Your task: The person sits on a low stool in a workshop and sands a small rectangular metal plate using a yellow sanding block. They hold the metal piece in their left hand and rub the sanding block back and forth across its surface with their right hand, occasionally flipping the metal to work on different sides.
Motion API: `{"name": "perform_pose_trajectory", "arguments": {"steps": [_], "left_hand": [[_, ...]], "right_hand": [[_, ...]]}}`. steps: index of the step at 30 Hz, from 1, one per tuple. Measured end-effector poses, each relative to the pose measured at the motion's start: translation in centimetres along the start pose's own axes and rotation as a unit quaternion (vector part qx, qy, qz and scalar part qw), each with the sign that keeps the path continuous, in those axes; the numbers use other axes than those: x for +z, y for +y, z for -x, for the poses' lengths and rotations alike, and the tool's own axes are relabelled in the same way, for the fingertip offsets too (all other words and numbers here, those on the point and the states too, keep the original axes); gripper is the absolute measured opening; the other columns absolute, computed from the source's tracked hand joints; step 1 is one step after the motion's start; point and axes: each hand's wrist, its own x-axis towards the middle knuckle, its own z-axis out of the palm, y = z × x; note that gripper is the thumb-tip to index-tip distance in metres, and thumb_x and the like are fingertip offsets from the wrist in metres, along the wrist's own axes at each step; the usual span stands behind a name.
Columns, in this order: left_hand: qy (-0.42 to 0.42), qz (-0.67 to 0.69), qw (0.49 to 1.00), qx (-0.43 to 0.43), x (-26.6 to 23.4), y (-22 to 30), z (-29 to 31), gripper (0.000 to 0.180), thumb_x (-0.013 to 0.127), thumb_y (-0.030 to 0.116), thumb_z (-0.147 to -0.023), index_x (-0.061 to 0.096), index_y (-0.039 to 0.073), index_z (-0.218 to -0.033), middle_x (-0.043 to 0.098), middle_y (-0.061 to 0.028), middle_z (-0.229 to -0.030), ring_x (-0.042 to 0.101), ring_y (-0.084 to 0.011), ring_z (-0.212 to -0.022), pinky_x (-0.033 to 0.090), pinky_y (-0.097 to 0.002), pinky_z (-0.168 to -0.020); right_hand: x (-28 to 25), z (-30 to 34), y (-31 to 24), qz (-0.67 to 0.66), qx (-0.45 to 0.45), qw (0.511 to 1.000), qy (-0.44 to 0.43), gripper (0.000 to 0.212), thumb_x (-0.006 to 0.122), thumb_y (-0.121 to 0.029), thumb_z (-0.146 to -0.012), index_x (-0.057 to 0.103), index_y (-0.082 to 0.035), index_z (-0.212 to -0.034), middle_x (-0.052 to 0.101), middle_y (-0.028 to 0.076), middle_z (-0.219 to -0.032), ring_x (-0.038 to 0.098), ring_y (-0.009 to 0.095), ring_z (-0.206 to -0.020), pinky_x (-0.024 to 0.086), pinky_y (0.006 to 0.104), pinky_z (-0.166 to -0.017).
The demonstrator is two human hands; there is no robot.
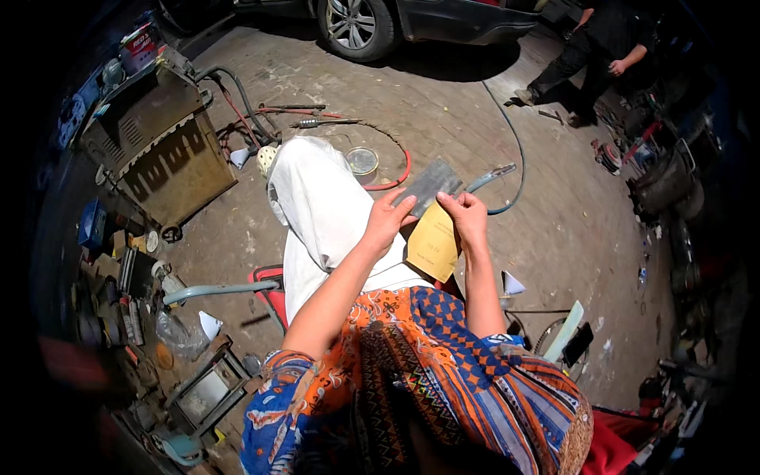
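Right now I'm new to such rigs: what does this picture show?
No robot here: these are a person's bare left hand and right hand. The one picture comes from a fisheye camera worn on the head, looking down, so straight edges bend. The left hand grips a dark grey sheet, the right a yellow printed sheet; whether they are one folded piece, I cannot tell. On the floor near the white trousers are a round tin and a red hose; farther off, a car wheel.

At the far edge of the floor point(570, 237), the car point(467, 22) and a co-worker point(606, 39) are cut off; the yellow sheet point(434, 237) bears print too small to read.
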Motion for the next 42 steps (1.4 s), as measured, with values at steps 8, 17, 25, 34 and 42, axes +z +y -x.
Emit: {"name": "perform_pose_trajectory", "arguments": {"steps": [8,17,25,34,42], "left_hand": [[-0.002,0.022,1.0,0.013,0.2,0.2,-0.1,0.046,0.065,0.013,-0.094,0.047,-0.004,-0.133,0.067,-0.0092,-0.105,0.066,-0.0127,-0.086,0.056,-0.0247,-0.074],[-0.008,0.029,0.999,0.029,-0.5,-0.2,-0.3,0.049,0.065,0.014,-0.094,0.045,-0.004,-0.136,0.064,-0.0069,-0.094,0.065,-0.0107,-0.071,0.053,-0.0256,-0.065],[-0.004,0.027,0.999,0.017,-0.5,0.1,-0.4,0.048,0.065,0.014,-0.094,0.046,-0.004,-0.134,0.064,-0.0056,-0.099,0.064,-0.0123,-0.088,0.055,-0.0249,-0.072],[0.016,0.014,1.0,0.013,-0.3,-0.2,-0.4,0.047,0.063,0.013,-0.095,0.046,-0.004,-0.135,0.065,-0.008,-0.105,0.066,-0.0128,-0.085,0.055,-0.0245,-0.072],[0.009,0.003,0.999,0.032,-0.1,-0.5,-0.7,0.044,0.063,0.014,-0.095,0.048,-0.003,-0.133,0.065,-0.0074,-0.104,0.066,-0.0122,-0.078,0.055,-0.0248,-0.07]], "right_hand": [[1.7,1.4,-1.4,0.027,0.017,0.999,-0.034,0.036,0.083,-0.022,-0.077,0.053,-0.007,-0.062,0.058,0.001,-0.062,0.052,0.008,-0.052,0.041,0.0254,-0.047],[2.4,1.1,-0.1,0.076,-0.011,0.997,-0.031,0.039,0.084,-0.025,-0.075,0.051,-0.008,-0.062,0.055,-0.001,-0.061,0.048,0.007,-0.053,0.039,0.0247,-0.048],[2.2,1.2,-0.4,0.143,-0.087,0.986,0.018,0.041,0.083,-0.02,-0.074,0.05,-0.006,-0.057,0.054,-0.002,-0.059,0.046,0.005,-0.056,0.037,0.0243,-0.049],[1.3,0.9,-1.2,0.098,-0.075,0.991,0.051,0.042,0.082,-0.022,-0.076,0.047,-0.008,-0.058,0.052,-0.003,-0.059,0.045,0.006,-0.054,0.037,0.0248,-0.05],[0.9,-0.2,-1.2,0.043,-0.074,0.994,0.071,0.042,0.083,-0.018,-0.075,0.047,-0.007,-0.058,0.054,0.0,-0.057,0.047,0.006,-0.053,0.04,0.0259,-0.047]]}}
